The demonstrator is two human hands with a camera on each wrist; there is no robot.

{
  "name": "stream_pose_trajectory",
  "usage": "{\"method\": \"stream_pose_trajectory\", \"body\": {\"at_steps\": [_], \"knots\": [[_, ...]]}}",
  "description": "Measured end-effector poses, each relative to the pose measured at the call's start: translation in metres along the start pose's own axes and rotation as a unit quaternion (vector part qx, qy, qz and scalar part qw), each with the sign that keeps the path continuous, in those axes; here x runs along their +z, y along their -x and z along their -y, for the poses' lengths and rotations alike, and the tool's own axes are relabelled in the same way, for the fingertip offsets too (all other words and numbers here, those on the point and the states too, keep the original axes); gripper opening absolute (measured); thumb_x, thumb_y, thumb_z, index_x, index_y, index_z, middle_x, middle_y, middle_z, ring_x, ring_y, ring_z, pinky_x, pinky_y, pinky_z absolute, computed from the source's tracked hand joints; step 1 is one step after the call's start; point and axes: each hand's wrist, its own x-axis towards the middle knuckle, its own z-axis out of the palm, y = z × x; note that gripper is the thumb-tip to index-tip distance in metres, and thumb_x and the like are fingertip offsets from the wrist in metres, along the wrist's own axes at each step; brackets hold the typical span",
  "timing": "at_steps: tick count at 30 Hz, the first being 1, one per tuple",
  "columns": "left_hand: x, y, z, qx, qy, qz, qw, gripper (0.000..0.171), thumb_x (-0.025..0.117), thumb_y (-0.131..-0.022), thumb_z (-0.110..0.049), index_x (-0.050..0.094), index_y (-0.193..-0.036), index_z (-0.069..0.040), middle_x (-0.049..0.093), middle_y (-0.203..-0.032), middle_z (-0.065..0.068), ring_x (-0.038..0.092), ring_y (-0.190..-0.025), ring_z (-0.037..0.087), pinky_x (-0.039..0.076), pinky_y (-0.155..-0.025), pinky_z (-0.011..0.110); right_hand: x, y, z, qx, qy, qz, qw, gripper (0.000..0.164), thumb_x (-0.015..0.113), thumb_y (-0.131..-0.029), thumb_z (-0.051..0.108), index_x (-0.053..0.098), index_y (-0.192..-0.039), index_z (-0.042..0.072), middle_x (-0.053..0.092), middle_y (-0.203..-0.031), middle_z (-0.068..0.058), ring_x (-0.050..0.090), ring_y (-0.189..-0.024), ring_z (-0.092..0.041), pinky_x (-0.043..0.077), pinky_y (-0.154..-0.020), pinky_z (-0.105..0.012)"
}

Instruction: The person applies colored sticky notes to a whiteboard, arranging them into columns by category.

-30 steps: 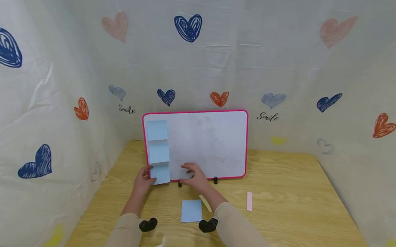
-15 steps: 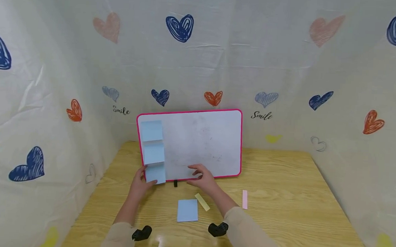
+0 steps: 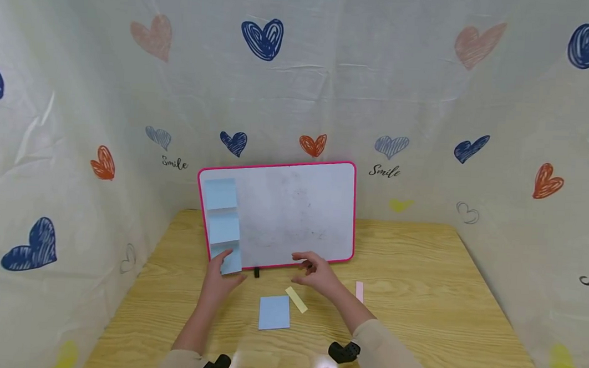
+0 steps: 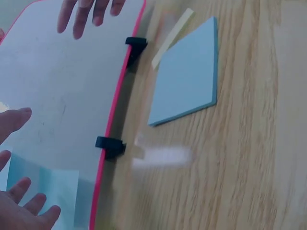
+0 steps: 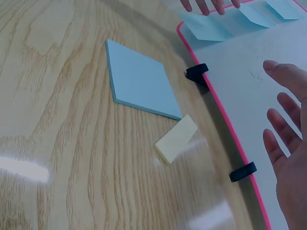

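Note:
Three light blue sticky notes run down the left side of a pink-edged whiteboard: a top one, a middle one and a bottom one. In the head view my left hand overlaps the bottom note, thumb and fingers spread. The left wrist view has the left fingertips in front of that note; contact cannot be made out. My right hand hovers before the board's lower edge, thumb apart from its bent fingers, holding nothing. A thick blue sticky note pad lies on the table between the forearms.
Beside the blue pad lies a small yellow strip pad. A pink strip is farther right, partly behind the right forearm. Black feet hold the board's lower edge on the wooden table. A heart-printed curtain hangs behind.
My left hand has released the bottom note's lower corner, its fingers now spread in front. The right hand has drawn away to the right along the board's lower edge. The head view has shifted slightly.

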Motion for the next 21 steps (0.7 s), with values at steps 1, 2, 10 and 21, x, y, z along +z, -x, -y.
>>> {"method": "stream_pose_trajectory", "body": {"at_steps": [1,2,10,21], "knots": [[0.005,0.001,-0.001,0.004,0.004,0.003,1.0000,0.074,0.079,-0.078,-0.007,0.042,-0.142,0.000,0.035,-0.146,0.026,0.031,-0.133,0.045,0.030,-0.106,0.059,-0.002,0.003,0.003,-0.001,-0.002,0.006,1.000,0.056,0.078,-0.081,0.002,0.056,-0.133,-0.002,0.057,-0.127,-0.019,0.051,-0.105,-0.046,0.047,-0.079,-0.033],[0.010,0.003,-0.002,0.007,0.012,0.006,0.9999,0.074,0.080,-0.078,-0.006,0.042,-0.142,-0.001,0.036,-0.146,0.025,0.032,-0.133,0.045,0.031,-0.105,0.058,-0.004,0.006,0.006,-0.002,-0.003,0.012,1.000,0.056,0.077,-0.082,0.001,0.055,-0.133,-0.003,0.056,-0.127,-0.022,0.051,-0.105,-0.047,0.047,-0.079,-0.034],[0.055,0.018,-0.012,0.024,0.089,0.051,0.9944,0.074,0.080,-0.078,-0.001,0.041,-0.141,0.004,0.042,-0.141,0.027,0.037,-0.129,0.049,0.033,-0.104,0.059,-0.008,0.018,0.006,0.011,-0.019,0.038,0.999,0.054,0.077,-0.082,0.002,0.055,-0.130,-0.008,0.058,-0.120,-0.026,0.051,-0.101,-0.048,0.047,-0.077,-0.030],[0.103,0.030,-0.004,0.044,0.062,0.067,0.9948,0.068,0.083,-0.073,-0.004,0.052,-0.133,-0.001,0.056,-0.126,0.024,0.048,-0.116,0.047,0.040,-0.095,0.060,-0.001,0.024,-0.045,0.023,-0.034,0.040,0.998,0.056,0.078,-0.079,-0.001,0.056,-0.130,-0.006,0.061,-0.118,-0.025,0.058,-0.094,-0.033,0.051,-0.074,-0.027]]}}
